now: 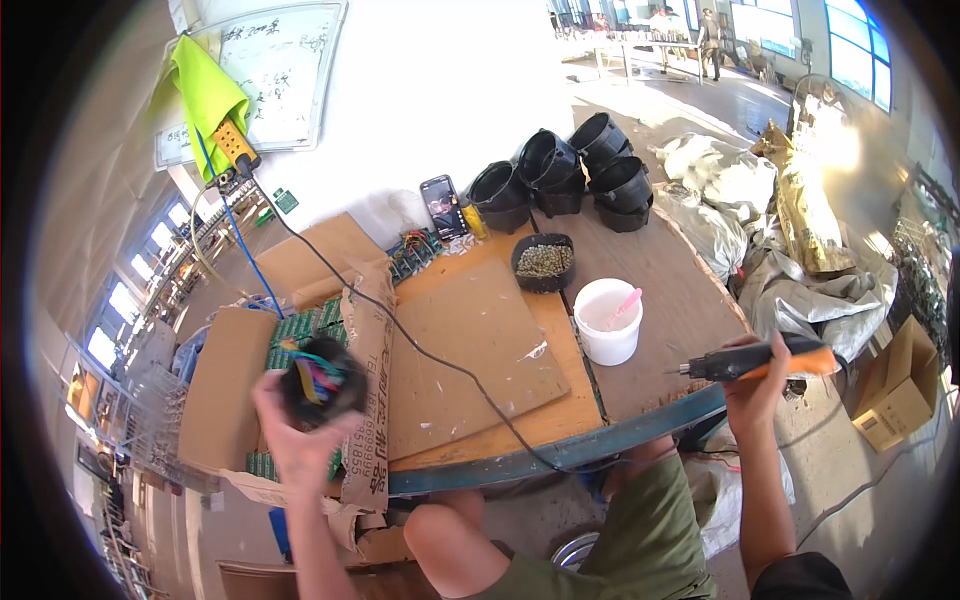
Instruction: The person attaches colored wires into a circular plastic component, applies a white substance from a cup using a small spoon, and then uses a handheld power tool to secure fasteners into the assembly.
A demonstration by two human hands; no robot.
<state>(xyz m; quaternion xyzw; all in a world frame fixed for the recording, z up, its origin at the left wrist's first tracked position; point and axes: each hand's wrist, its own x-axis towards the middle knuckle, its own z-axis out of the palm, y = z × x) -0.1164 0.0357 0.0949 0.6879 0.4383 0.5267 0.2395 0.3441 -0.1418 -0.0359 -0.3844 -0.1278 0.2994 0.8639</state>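
At the left, over an open cardboard box (222, 385), my left hand (298, 440) is closed round a black round housing (340, 400) with coloured wires inside; both are smeared by motion. Green packed pieces (290, 335) show in the box beneath it. Past the table's right front corner, my right hand (757, 398) grips a black and orange electric screwdriver (728, 362), its tip pointing left. Between the hands, a brown board (475, 360) lies on the table. A white tub (607, 340) with a pink-handled tool in it stands nearer my right hand.
Behind the tub, a black bowl (543, 278) holds small metal pieces. Stacked black housings (550, 165) stand at the back beside a propped phone (441, 207). A dark cable (425, 350) crosses the board. Sacks (800, 300) and a cardboard carton (897, 390) lie at the right.
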